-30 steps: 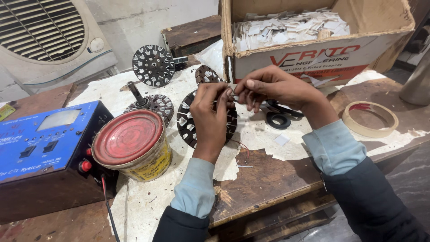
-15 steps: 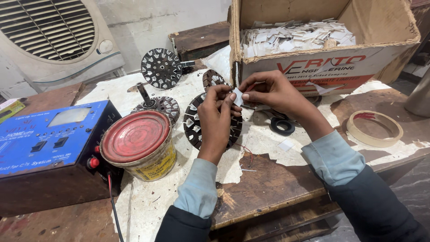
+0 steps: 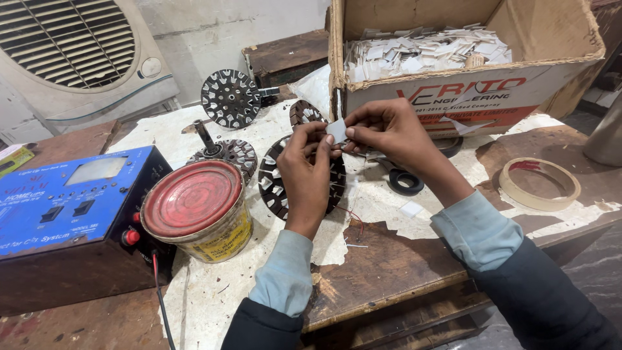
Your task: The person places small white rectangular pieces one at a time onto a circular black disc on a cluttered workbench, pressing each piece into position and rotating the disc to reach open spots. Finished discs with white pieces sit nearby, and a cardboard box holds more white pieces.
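We hold our left hand [image 3: 308, 165] and right hand [image 3: 389, 133] raised together above the middle of the bench [image 3: 389, 259], wrists bent inward. Both grips are pinched shut on a small white paper piece [image 3: 337, 131], thumb and forefinger tips meeting at its edges. Directly beneath it lies a dark slotted stator disc [image 3: 278, 185]. A red-lidded tin [image 3: 194, 207] stands toward the bench's left, a cardboard box [image 3: 466, 84] along the far edge.

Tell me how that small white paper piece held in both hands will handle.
The small white paper piece, pinched between left hand and right hand, looks thin, so probably floppy and very light. Flat, it shouldn't roll, but may crease easily.
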